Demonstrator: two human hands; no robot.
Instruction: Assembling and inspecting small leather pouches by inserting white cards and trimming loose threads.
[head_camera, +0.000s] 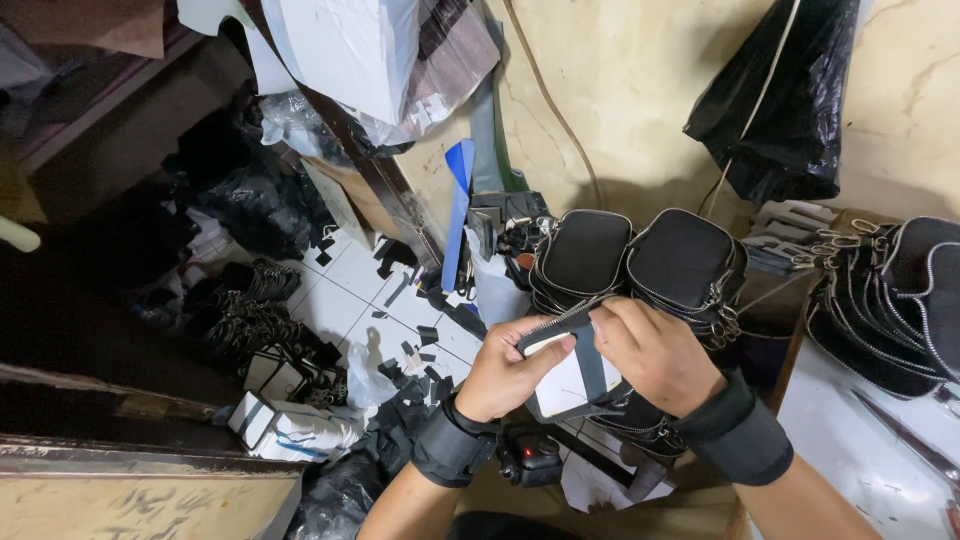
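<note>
Fingers of the left hand (505, 375) are pinching the near end of a black zippered fabric piece with a white lining (572, 372), thumb pressed on top of its zipper edge. Opposite, the right hand (655, 352) is closing its fingers over the same piece from above, gripping its far side. Both hands are holding it up in front of the chest, just before two black zippered pouches (635, 262) standing side by side. Black fabric scraps (415, 375) are lying scattered on the white tiled floor (350, 285) below.
</note>
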